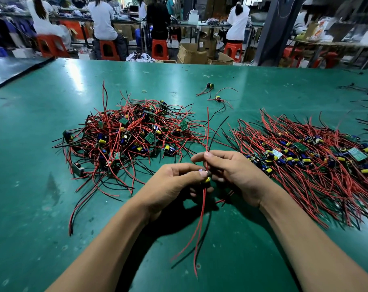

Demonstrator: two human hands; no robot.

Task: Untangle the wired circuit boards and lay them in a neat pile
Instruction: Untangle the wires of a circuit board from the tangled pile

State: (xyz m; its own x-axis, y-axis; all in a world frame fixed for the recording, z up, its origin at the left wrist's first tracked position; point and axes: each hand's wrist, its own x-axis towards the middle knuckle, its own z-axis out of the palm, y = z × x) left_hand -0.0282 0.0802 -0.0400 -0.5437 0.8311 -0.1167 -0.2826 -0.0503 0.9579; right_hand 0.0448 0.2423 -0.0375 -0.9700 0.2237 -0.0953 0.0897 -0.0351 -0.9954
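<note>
Holding one wired circuit board (207, 179) just above the table (27, 157), your left hand (174, 182) pinches the board itself while your right hand (231, 171) pinches its upper wires. You look roughly halfway: a combed pile (305, 163) lies to your right and a tangled heap (124, 135) waits on your left. Your fingers hide most of the board, and the pile runs off frame.

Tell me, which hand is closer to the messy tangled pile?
Left. The left hand is just right of the tangled pile; the right hand is farther right, beside the neat pile. Both grip one wired board.
</note>
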